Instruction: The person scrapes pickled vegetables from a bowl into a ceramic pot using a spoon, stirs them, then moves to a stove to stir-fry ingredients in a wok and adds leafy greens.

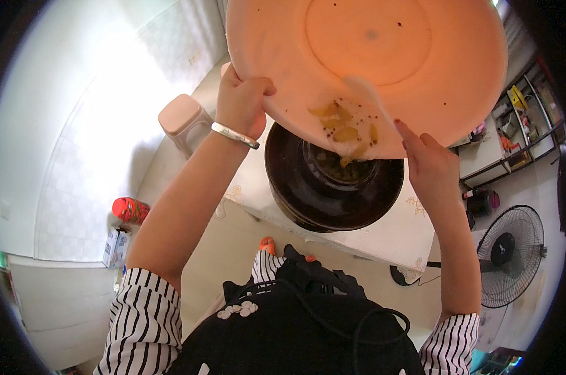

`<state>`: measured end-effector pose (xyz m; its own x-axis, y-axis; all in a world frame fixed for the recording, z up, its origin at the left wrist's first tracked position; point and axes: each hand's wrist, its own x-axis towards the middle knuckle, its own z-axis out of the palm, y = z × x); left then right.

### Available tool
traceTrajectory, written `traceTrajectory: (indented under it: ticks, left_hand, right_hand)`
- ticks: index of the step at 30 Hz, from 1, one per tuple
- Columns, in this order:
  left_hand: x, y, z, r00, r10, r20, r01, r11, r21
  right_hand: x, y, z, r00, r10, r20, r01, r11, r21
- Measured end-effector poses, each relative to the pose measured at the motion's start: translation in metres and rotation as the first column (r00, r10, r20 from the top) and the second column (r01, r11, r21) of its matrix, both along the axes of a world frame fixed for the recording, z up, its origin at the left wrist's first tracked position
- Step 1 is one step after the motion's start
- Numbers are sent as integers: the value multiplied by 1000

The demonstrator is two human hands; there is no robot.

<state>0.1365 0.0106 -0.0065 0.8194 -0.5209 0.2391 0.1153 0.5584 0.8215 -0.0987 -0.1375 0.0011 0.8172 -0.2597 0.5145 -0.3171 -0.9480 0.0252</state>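
My left hand [243,101] grips the rim of a large orange plastic basin [273,47], which is tilted over a dark brown glazed crock [292,197]. In my right hand [430,164] is a pale, translucent scraper or spoon [365,89], laid against the basin's inner surface. Yellowish slices [346,134], perhaps ginger, lie with small dark peppercorns [330,132] near the basin's lower edge. One slice [346,161] hangs at that edge above the crock's inner mouth. Greenish-brown contents [341,171] show inside the mouth; the basin hides the crock's far side.
The crock stands on a table with a white patterned cloth [390,243]. Left are a pink-topped stool [179,110], a red-lidded jar [130,210] and a box [116,247]. A black standing fan [512,255] and a loaded shelf [522,126] are on the right.
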Motion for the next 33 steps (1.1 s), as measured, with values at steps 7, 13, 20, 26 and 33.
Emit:
traceTrajectory:
  ticks: [7, 13, 20, 26, 33]
  left_hand:
    - [-3, 8, -2, 998, 11, 54, -9, 999, -46]
    - [-3, 6, -10, 998, 27, 58, -23, 997, -71]
    - [-1, 10, -10, 997, 58, 40, -53, 991, -125]
    - [6, 15, -5, 996, 88, 19, -84, 984, -157]
    - [23, 23, 6, 992, 130, 1, -126, 970, -209]
  right_hand:
    - [-30, 9, 7, 998, -14, -58, 4, 985, -171]
    - [-44, 31, -22, 998, 47, -43, -50, 996, -77]
    - [-36, 34, -16, 988, 50, -145, -71, 987, -143]
    - [-50, 44, -10, 982, 191, -12, -191, 980, -60]
    - [-57, 42, -7, 985, 168, -44, -168, 986, -16]
